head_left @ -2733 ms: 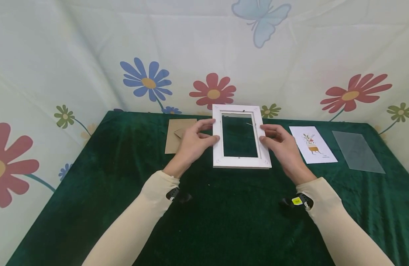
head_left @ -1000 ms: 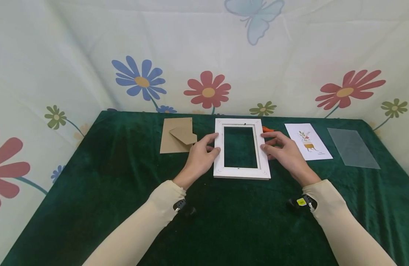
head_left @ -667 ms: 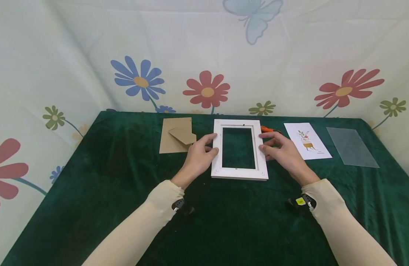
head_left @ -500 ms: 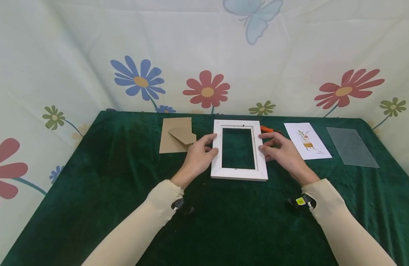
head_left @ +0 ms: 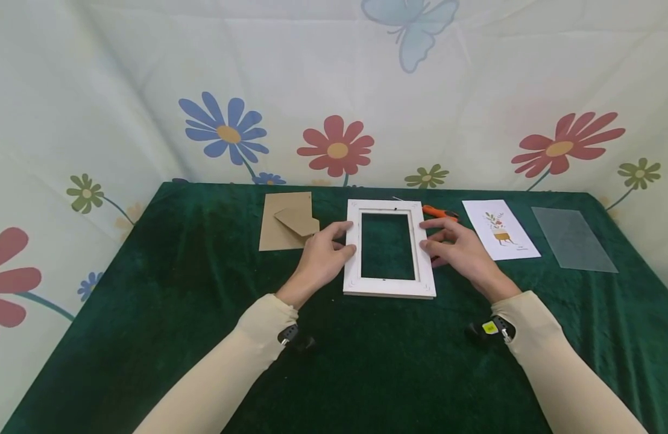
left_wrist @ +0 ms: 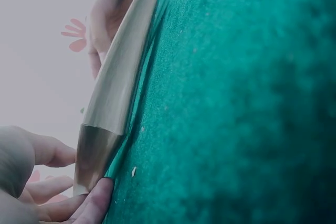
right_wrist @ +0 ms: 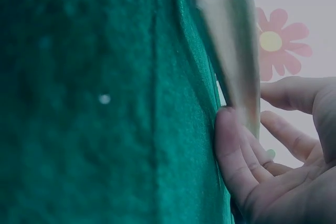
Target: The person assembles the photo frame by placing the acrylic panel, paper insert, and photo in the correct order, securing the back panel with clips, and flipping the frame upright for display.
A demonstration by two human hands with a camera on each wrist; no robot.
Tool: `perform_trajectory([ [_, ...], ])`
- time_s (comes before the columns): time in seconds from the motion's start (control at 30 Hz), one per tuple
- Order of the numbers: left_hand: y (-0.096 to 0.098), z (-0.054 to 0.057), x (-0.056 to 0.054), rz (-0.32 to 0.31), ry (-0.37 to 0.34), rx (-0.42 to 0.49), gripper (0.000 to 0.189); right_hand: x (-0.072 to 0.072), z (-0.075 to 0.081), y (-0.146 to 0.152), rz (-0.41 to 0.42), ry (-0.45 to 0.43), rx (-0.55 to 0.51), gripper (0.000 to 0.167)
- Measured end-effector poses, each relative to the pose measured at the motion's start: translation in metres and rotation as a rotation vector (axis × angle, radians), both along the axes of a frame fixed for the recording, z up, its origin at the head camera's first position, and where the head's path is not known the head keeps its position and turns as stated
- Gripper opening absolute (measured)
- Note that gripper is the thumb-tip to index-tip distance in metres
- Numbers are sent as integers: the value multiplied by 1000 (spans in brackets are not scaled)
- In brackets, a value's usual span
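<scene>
A white picture frame [head_left: 389, 287] with an open middle lies at the centre of the green cloth, under both hands. My left hand [head_left: 324, 256] pinches its left side, thumb on top and fingers at the outer edge. On the opposite side my right hand [head_left: 457, 250] holds the frame the same way. In the left wrist view the frame's pale edge [left_wrist: 118, 72] is close to the cloth, with fingers of the left hand [left_wrist: 47, 182] at its near corner. The right wrist view has the right hand [right_wrist: 283, 166] with fingertips under the frame's edge [right_wrist: 236, 51].
A brown backing board [head_left: 269, 226] with a folded stand [head_left: 298, 221] lies left of the frame. An orange-handled tool [head_left: 438, 211] sits behind the right hand. Farther right are a printed card [head_left: 501, 232] and a clear sheet [head_left: 574, 240]. A flowered curtain hangs behind the table.
The frame has come down onto the cloth and slid a little toward me, both hands staying on its sides. More of the orange-handled tool behind it now shows.
</scene>
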State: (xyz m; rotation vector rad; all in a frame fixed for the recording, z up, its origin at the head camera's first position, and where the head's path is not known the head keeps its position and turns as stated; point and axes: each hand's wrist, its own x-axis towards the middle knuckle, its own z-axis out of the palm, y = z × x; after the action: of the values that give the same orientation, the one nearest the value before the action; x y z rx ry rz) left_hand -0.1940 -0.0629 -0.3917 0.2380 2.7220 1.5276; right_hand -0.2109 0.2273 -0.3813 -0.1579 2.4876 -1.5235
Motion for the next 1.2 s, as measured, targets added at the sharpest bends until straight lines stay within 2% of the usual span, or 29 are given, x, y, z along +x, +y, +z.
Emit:
perform_trajectory([
  [0.4, 1, 0, 0, -8, 34, -46, 51, 0, 0, 0, 25, -6, 17, 52],
  [1.2, 0, -1, 1, -28, 14, -59, 52, 1, 2, 0, 66, 3, 96, 58],
])
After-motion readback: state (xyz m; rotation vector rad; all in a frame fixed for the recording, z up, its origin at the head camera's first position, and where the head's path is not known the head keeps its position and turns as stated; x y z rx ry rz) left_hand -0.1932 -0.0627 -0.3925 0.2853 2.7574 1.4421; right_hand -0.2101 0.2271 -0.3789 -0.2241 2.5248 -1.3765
